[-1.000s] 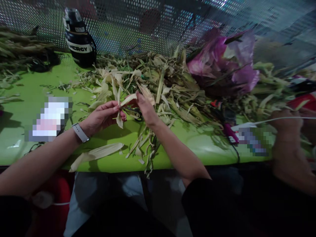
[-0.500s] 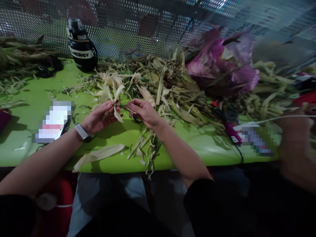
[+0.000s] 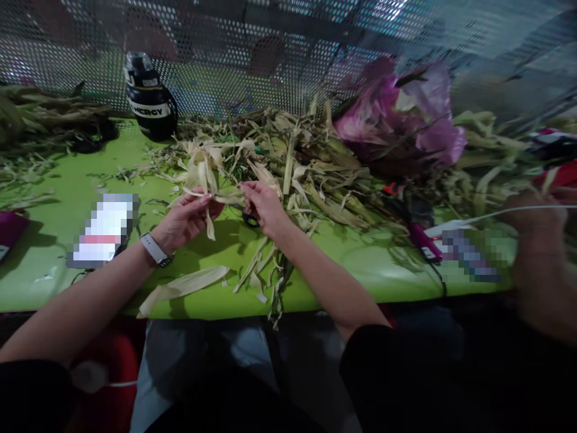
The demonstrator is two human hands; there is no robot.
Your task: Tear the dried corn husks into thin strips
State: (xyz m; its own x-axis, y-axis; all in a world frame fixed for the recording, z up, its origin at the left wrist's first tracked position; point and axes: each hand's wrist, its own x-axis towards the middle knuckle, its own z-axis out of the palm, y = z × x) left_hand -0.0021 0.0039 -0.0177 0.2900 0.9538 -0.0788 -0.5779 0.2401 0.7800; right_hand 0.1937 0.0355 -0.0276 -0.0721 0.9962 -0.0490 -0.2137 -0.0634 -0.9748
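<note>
A small bundle of pale corn husk strips [image 3: 209,207] is pinched in my left hand [image 3: 187,219], its ends spreading upward and down. My right hand [image 3: 262,207] pinches the right end of a husk strip [image 3: 228,197] that stretches between both hands. Partly hidden beside the right fingers, a black ring [image 3: 250,220] lies on the green tabletop; it looks like a scissors handle. Behind the hands rises a heap of dry corn husks [image 3: 324,168]. One broad husk leaf [image 3: 184,284] lies near the front edge, with thin torn strips [image 3: 256,264] to its right.
A black bottle [image 3: 150,105] stands at the back left. A phone [image 3: 106,228] lies left of my wrist, another phone [image 3: 473,252] at right. A pink plastic bag [image 3: 406,114] sits behind the heap. A co-worker's arm [image 3: 541,252] rests at the far right, near a white cable [image 3: 509,211].
My hands have moved slightly apart, and the husk strip between them is now stretched out straighter. The view has shifted a little.
</note>
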